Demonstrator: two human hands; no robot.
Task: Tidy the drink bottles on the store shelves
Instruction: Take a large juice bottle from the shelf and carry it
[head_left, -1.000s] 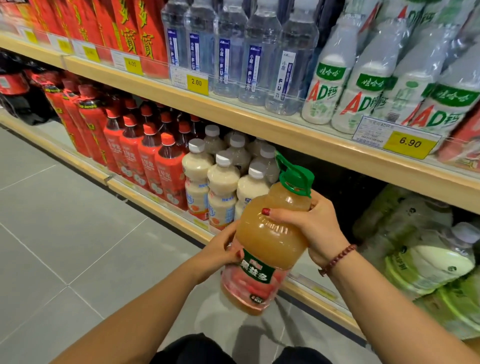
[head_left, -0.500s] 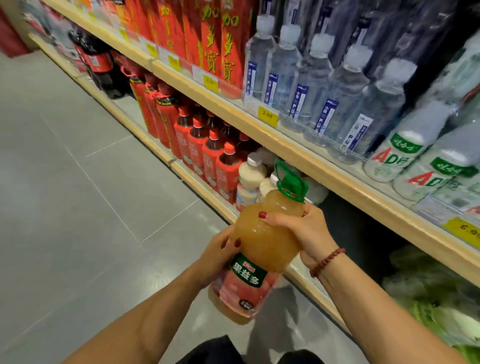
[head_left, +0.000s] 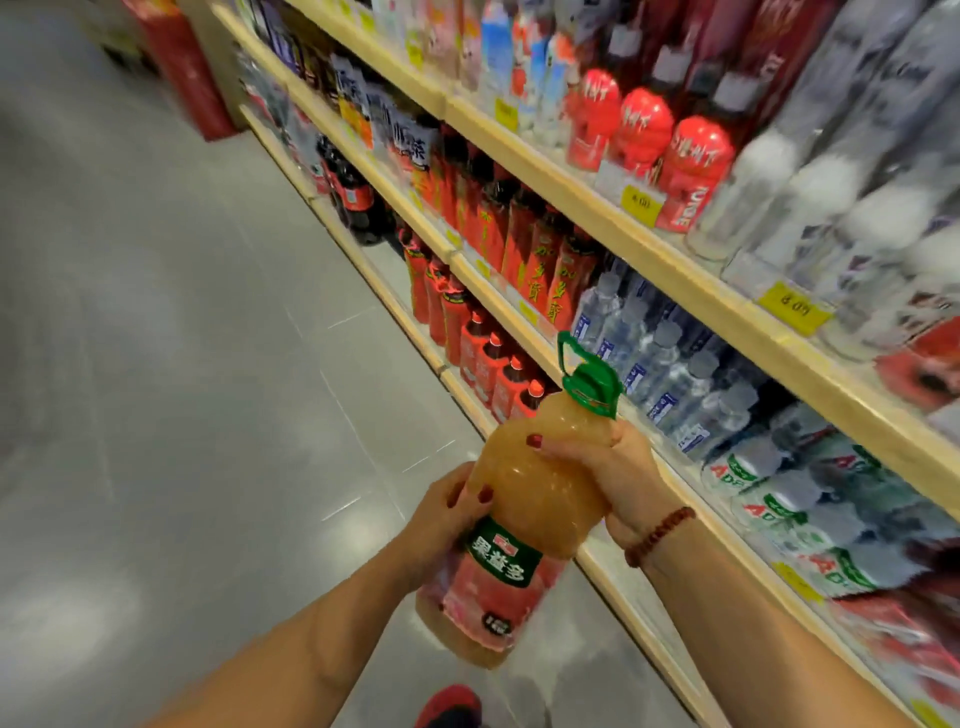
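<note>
A large orange juice bottle (head_left: 524, 499) with a green handled cap and a pink-and-green label is held out in front of me, tilted, off the shelves. My right hand (head_left: 613, 478) grips its shoulder just below the cap. My left hand (head_left: 441, 519) holds its side by the label, fingers curled round it. Wooden store shelves (head_left: 691, 280) run along the right, filled with drink bottles.
The shelves carry red tea bottles (head_left: 540, 260), clear water bottles (head_left: 670, 374), white AD milk bottles (head_left: 779, 499), dark cola bottles (head_left: 358, 197) and red round-capped bottles (head_left: 691, 166). Yellow price tags sit on the shelf edges. The grey tiled aisle floor (head_left: 182, 364) lies to the left. A red shoe (head_left: 447, 704) shows below.
The view has swung left and up along the aisle, showing upper shelves and more floor. Both hands keep the same hold on the juice bottle, which stays off the shelf.
</note>
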